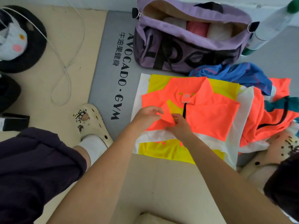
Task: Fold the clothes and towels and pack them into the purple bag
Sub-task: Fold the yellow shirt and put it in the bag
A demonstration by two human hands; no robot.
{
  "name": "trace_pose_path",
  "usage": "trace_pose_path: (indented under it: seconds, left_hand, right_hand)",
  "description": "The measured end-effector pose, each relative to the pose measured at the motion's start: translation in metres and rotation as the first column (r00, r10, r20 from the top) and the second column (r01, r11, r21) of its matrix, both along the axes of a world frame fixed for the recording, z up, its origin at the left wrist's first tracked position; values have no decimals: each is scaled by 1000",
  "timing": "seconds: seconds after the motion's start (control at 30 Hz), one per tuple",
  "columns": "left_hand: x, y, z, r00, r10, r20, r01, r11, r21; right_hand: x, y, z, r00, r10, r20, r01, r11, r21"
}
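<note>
An orange, yellow and white jersey (pixel 208 113) lies flat on the floor in front of me, collar away from me. My left hand (pixel 146 116) pinches the folded-in orange sleeve flap near the jersey's left side. My right hand (pixel 179 126) pinches the same flap just beside it, next to the black zip. The purple bag (pixel 186 50) stands open behind the jersey, with rolled white and pink items (pixel 196 29) inside.
A heap of blue (pixel 239 75) and orange garments (pixel 267 120) lies to the right. A grey gym mat (pixel 113 75) is under the bag. My shoe (pixel 92 122) stands at the left, with a white cable (pixel 64 67), dark cushions and a clear bottle (pixel 268 28) around.
</note>
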State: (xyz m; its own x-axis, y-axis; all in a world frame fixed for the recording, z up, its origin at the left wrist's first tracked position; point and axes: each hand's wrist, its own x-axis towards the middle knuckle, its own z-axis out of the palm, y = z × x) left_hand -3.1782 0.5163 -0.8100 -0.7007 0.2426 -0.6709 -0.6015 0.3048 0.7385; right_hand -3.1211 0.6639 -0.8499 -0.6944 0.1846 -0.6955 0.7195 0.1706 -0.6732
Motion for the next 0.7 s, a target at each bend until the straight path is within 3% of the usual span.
trace_pose_path:
  seconds: [0.07,0.1,0.2,0.3,0.4,0.53,0.7]
  left_hand:
    - [-9,6,-6,982,114,153,-149,959,241]
    - [-12,8,-11,979,140,150,-173,955,239]
    - [-15,11,-28,986,122,-113,-136,982,-128]
    - [-15,3,-47,935,-209,-288,66,896,-438]
    - [-15,-5,-58,846,-426,-321,174,789,-589]
    - [-23,-13,-59,829,-471,-302,100,657,-747]
    - [-47,-25,-55,799,-509,-321,130,667,-734]
  right_hand:
    - [4,1,-4,999,5,-35,-1,993,118]
    - [6,4,-6,999,-26,-26,30,988,150]
    - [12,12,-14,991,-132,4,129,978,163]
    - [15,17,-16,996,-83,25,76,973,220]
    - [12,18,-15,999,-29,46,14,951,309]
    - [3,22,-13,997,45,71,-67,931,359]
    - [3,31,-13,993,-44,107,24,983,182]
